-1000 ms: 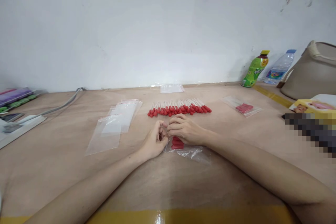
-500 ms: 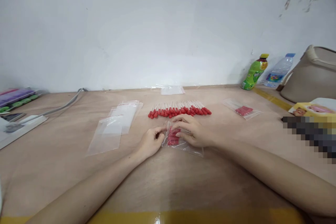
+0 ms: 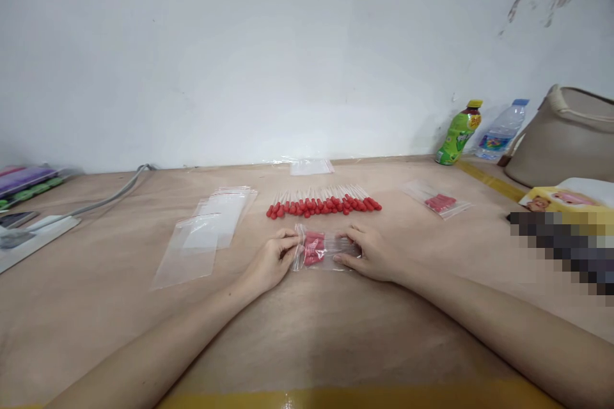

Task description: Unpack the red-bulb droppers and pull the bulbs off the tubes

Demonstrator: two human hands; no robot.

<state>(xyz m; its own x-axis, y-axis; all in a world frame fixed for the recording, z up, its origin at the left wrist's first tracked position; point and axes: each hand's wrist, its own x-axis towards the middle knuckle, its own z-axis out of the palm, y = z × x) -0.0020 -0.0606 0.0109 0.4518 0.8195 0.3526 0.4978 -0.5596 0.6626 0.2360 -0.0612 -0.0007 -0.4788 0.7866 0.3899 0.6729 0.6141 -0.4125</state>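
A clear zip bag [image 3: 330,262] lies in front of me with several red-tipped sticks inside, their red ends towards the left. My left hand [image 3: 273,262] pinches the bag's left end between thumb and fingers. At the opposite end, my right hand [image 3: 377,254] grips the plastic, thumb at the near edge and fingers at the far one. Just beyond both hands, a row of loose white sticks with red tips [image 3: 326,206] lies on the brown table covering.
Overlapping clear zip bags [image 3: 192,249] lie on the left, another clear bag [image 3: 311,167] near the wall. A filled bag [image 3: 440,202] is on the right. Behind it stand a green bottle [image 3: 458,136], a water bottle [image 3: 501,134] and a beige basket [image 3: 566,140]. A grey cable [image 3: 110,194] runs at left.
My right hand has moved off the red tips to the bag's right end. The bag now lies straighter and flatter between my hands, and my left hand has closed on its left end.
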